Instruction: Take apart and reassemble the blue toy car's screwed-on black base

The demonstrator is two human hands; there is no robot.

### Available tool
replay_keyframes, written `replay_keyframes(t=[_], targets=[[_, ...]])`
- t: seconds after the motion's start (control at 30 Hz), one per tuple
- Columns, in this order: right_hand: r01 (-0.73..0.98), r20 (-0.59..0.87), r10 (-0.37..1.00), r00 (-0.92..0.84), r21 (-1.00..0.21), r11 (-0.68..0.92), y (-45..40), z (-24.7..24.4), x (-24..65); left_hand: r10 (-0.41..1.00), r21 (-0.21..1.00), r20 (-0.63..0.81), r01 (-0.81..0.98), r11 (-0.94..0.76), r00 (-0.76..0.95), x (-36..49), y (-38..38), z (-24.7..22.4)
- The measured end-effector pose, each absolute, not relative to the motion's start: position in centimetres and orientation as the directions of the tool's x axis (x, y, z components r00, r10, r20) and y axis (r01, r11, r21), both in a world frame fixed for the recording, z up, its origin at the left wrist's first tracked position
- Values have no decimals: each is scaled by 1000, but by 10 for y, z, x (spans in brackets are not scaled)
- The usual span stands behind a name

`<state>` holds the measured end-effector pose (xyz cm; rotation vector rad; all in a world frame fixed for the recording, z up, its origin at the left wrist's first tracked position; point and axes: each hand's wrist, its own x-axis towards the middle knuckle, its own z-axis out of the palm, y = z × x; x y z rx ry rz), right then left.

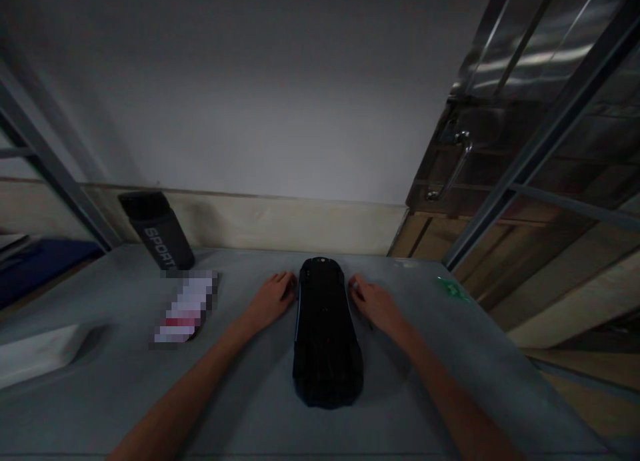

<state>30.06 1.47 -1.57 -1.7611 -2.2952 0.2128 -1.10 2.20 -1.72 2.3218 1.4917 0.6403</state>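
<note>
Your black car-shaped object (327, 327) lies on the surface (240, 394), well in from the left and right edges. Its narrower end sits close to the far edge; its broader end points to the near edge. The long axis runs roughly straight from near edge to far edge, between your 2 hands.

Your left hand (274, 297) is at its left flank and your right hand (373, 302) at its right flank, each alongside the far half. The object therefore lies to the right of your left hand and to the left of your right hand. Neither hand is clearly nearer.

The fingers of your 2 hands are curled inward at the flanks, and neither hand wraps over the object. Whether the fingertips touch or grip it cannot be told in this dim light.
</note>
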Motion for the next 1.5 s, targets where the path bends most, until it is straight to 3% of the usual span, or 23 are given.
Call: replay_keyframes(t=[0.97,1.5], targets=[[944,68,969,-238,-221,247,13,-12,299,905,424,188,800,-424,381,-12,24,-19],[929,121,957,-263,-235,285,14,-17,302,896,406,210,799,-443,390,-13,24,-21]])
